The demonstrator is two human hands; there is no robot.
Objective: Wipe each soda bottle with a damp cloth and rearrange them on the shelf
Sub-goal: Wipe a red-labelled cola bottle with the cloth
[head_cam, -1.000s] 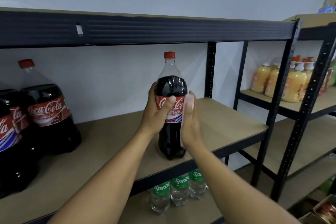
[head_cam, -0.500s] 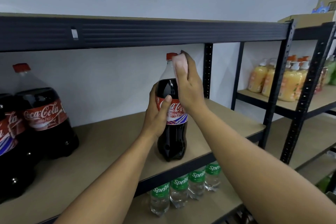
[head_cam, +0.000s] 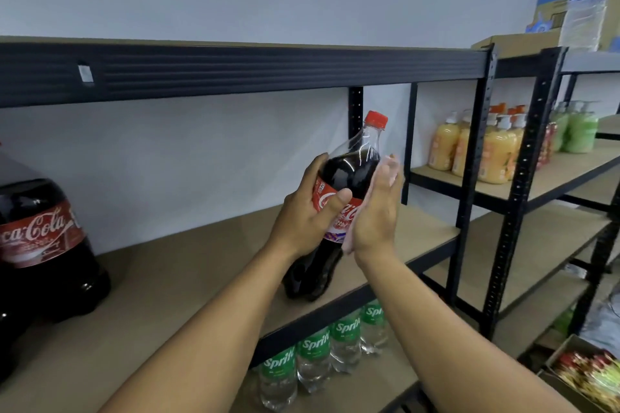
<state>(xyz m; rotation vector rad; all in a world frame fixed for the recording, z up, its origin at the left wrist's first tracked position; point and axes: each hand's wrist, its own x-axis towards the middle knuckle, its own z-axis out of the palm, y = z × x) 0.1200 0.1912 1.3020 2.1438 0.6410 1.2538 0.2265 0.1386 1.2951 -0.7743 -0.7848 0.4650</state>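
A large Coca-Cola bottle [head_cam: 352, 171] with a red cap leans to the right, its base on the brown shelf board [head_cam: 184, 278] near the front edge. My left hand [head_cam: 305, 214] grips it around the red label. My right hand [head_cam: 375, 214] has straight fingers and presses a pale pink cloth [head_cam: 349, 243] flat against the bottle's right side. Most of the cloth is hidden behind the palm. Two more big Coca-Cola bottles [head_cam: 43, 245] stand at the far left of the same shelf.
The black beam of the upper shelf [head_cam: 235, 70] runs just above the bottle. Small Sprite bottles [head_cam: 315, 355] stand on the shelf below. The rack to the right holds orange soap dispensers [head_cam: 493, 151] and green ones [head_cam: 580, 131]. A box of packets [head_cam: 590, 375] sits low right.
My right hand has slid the cloth down from the cap and neck to the bottle's right side. The bottle, upright before, now tilts to the right in my left hand.
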